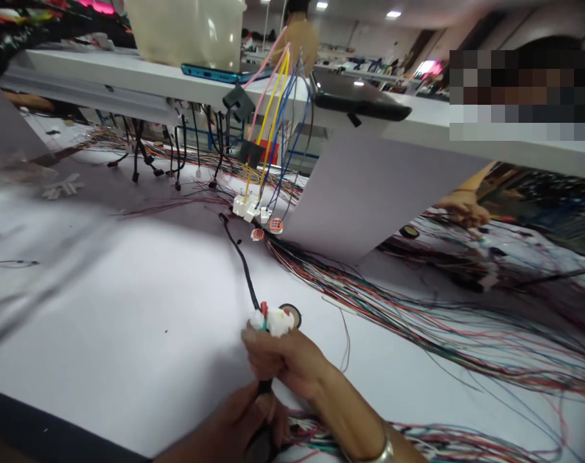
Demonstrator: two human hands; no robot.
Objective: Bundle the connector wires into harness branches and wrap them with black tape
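My right hand (285, 360) is closed around a wire harness, and white connectors (278, 321) stick out above the fist beside small red and green bits. Just below it, my left hand (253, 411) has its fingers closed on the black-wrapped stem (264, 386) of the same harness. A dark rounded thing (260, 445) shows under the left fingers; its kind is unclear. Behind the connectors, a tape roll (292, 314) lies partly hidden. A thin black sleeved cable (244, 263) runs from near the connectors up the white tabletop (128, 321).
Long loose wires (393, 315) stretch across the right side. Connectors on yellow and blue wires (246, 207) hang from a white shelf (142, 80), alongside short black cables (138, 154). Two phones and a translucent tub (186, 32) rest on it. Another person's hand (466, 209) is at right.
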